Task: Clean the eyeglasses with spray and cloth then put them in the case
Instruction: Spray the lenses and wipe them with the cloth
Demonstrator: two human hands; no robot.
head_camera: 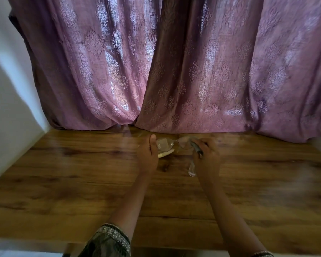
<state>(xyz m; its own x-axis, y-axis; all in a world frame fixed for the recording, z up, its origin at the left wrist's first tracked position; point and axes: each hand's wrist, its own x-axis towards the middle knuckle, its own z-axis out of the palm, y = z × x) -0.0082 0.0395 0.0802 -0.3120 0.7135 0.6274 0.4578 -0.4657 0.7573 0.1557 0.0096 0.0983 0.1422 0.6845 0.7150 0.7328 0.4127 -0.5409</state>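
The clear-framed eyeglasses (172,143) are held above the far middle of the wooden table (82,173). My left hand (147,154) grips their left lens side, thumb pointing up. My right hand (206,156) is closed on a dark grey cloth (195,146) pressed against the right lens. One transparent temple arm (191,169) hangs down beside my right wrist. A pale cream object (165,154) lies on the table just under my left hand; I cannot tell what it is. No spray bottle shows. The picture is blurred.
A purple patterned curtain (174,71) hangs along the table's far edge. A white wall (7,108) borders the left side. The table's near edge (44,240) runs along the bottom of the view.
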